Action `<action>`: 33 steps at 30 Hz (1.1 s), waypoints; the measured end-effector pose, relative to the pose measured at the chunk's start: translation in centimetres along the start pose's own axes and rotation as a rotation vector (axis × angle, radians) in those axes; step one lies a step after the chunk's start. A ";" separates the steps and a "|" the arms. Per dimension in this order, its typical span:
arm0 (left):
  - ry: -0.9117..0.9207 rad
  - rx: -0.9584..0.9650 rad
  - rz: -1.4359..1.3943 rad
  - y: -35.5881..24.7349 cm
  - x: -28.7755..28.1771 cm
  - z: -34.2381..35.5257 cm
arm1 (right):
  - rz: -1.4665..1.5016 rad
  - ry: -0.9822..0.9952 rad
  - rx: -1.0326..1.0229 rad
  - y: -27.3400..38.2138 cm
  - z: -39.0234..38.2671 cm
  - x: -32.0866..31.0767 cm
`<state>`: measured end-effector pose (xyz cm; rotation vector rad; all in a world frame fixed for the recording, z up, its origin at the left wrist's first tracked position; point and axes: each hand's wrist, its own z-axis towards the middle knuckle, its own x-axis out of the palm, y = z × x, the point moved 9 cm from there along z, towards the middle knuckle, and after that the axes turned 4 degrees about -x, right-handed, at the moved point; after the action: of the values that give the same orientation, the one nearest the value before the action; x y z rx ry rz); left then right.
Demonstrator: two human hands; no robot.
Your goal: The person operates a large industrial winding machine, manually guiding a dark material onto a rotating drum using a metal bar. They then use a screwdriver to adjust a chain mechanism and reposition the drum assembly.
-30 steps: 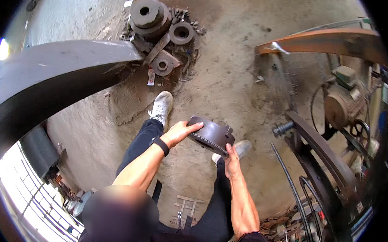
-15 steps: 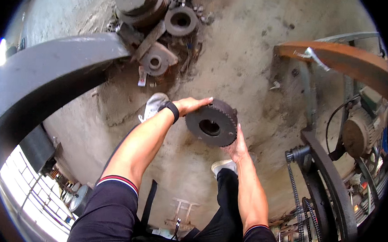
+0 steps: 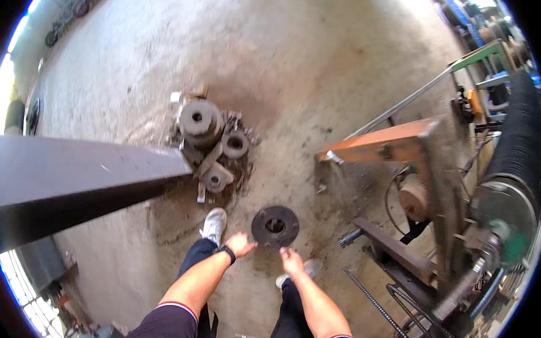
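Observation:
A dark, round metal gear (image 3: pixel 260 222) with a toothed rim and a hole at its centre shows its broad face, seemingly lying flat on the floor. Beside its near-left edge is my left hand (image 3: pixel 241 245), fingers loosely bent and a dark band on the wrist. My right hand (image 3: pixel 291 262) is just off the near-right edge, its fingers also partly curled. Neither hand visibly wraps the gear, though blur hides the fingertips. My shoes stand to either side, the left one (image 3: pixel 214 223) farther forward.
A pile of rusty metal wheels (image 3: pixel 199 122) and scrap lies ahead to the left. A grey beam (image 3: pixel 87 168) reaches in from the left. On the right stand an orange frame (image 3: pixel 382 138), a motor (image 3: pixel 413 198), a dark steel arm (image 3: pixel 401 249) and a hanging chain (image 3: pixel 385 310).
The gear has gone from a tilted hold between both hands to lying level near the floor. Both hands have come to its near side. My view has risen and takes in more floor.

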<state>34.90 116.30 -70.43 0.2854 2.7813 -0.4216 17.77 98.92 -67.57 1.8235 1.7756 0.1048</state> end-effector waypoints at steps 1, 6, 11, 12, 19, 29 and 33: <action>-0.024 0.009 -0.001 1.2 0.3 -1.3 | -0.045 0.027 -0.044 2.0 -2.0 0.1; -0.017 0.055 0.121 -2.2 -5.2 -10.0 | 0.003 0.009 -0.085 7.9 -10.9 -5.1; -0.084 0.107 0.090 -5.9 -10.7 -16.6 | 0.216 -0.077 -0.056 8.7 -17.4 -9.6; -0.061 0.109 0.062 -8.8 -11.6 -18.0 | 0.239 -0.108 -0.042 7.1 -18.0 -10.9; -0.297 0.177 -0.239 -13.8 -12.3 -30.2 | 0.047 -0.201 -0.158 3.3 -25.4 -18.8; -0.343 -0.269 -0.442 1.8 -2.9 -42.4 | -0.169 -0.273 -0.098 -1.9 -32.7 -31.6; -0.212 -0.464 -0.654 11.1 3.5 -41.4 | -0.108 -0.443 -0.133 -1.1 -34.0 -34.3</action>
<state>22.97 140.34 -36.87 -0.7416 2.5955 0.0674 -2.00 78.64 -28.42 1.5112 1.5081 -0.2044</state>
